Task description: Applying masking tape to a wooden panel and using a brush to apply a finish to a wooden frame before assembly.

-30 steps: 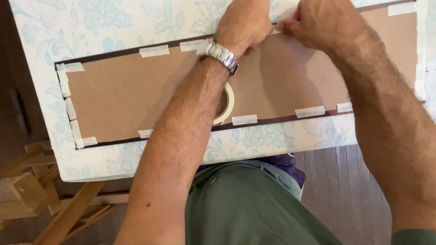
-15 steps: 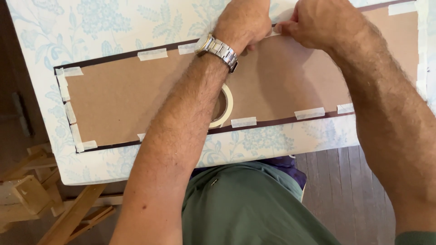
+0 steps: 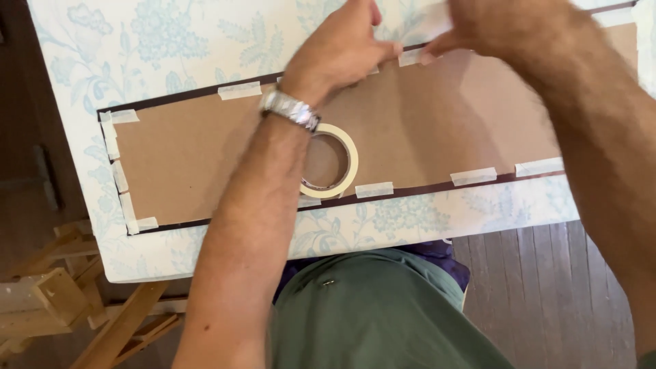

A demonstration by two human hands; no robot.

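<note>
A long brown cardboard sheet [image 3: 191,157] lies on a dark frame, fastened around its edges with several short strips of pale masking tape. My left hand [image 3: 342,51], with a metal watch on the wrist, and my right hand [image 3: 499,27] meet at the sheet's far edge. Both sets of fingertips are on a tape strip [image 3: 410,57] there. The right hand is blurred. A roll of masking tape [image 3: 333,162] lies flat on the cardboard beside my left forearm, partly hidden by it.
The frame rests on a table with a white and pale blue floral cloth [image 3: 137,34]. Wooden trestle pieces [image 3: 48,301] stand at the lower left. Dark wood floor [image 3: 547,287] shows at the lower right, past my green shirt.
My left forearm has shifted left, uncovering more of the tape roll. Both hands stay at the far edge and sit slightly lower in the view.
</note>
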